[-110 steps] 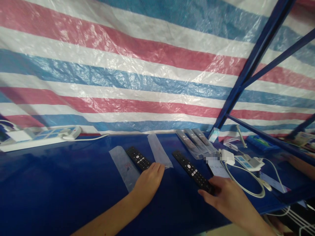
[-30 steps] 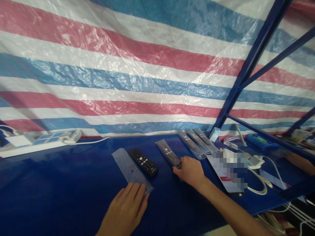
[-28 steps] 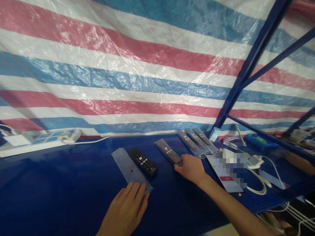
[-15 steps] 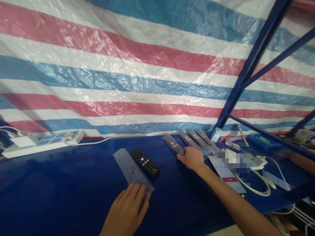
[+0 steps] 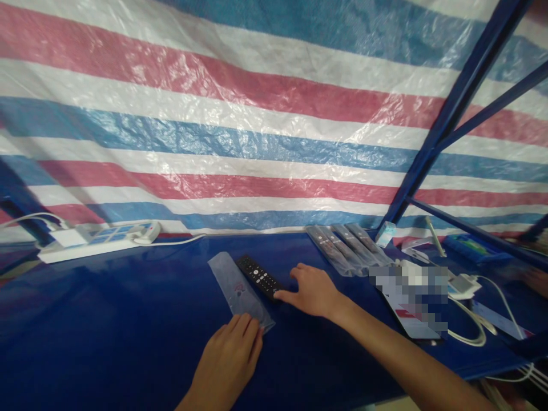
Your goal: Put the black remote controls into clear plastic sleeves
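A flat clear plastic sleeve (image 5: 234,285) with a small printed mark lies slantwise on the blue table. My left hand (image 5: 233,354) is closed on the sleeve's near end, fingers together on top. Just right of the sleeve, a black remote control (image 5: 258,275) with rows of buttons lies face up, unwrapped. My right hand (image 5: 314,290) is open beside the remote's near end, its thumb at the corner and the fingers apart; whether the thumb touches is hard to tell. Farther right, several remotes in clear sleeves (image 5: 342,249) lie side by side in a slanted row.
At the far left a white power strip (image 5: 103,240) with plugs stands by the striped plastic sheet (image 5: 240,142). To the right are a phone (image 5: 411,319), white cables (image 5: 471,342), a small box (image 5: 386,234) and a blue metal frame (image 5: 432,148). Another person's arm shows at the right edge.
My right hand has let go of a bagged remote, now in the row, and moved left to the black remote. My left hand stays on the sleeve. The view has shifted slightly.
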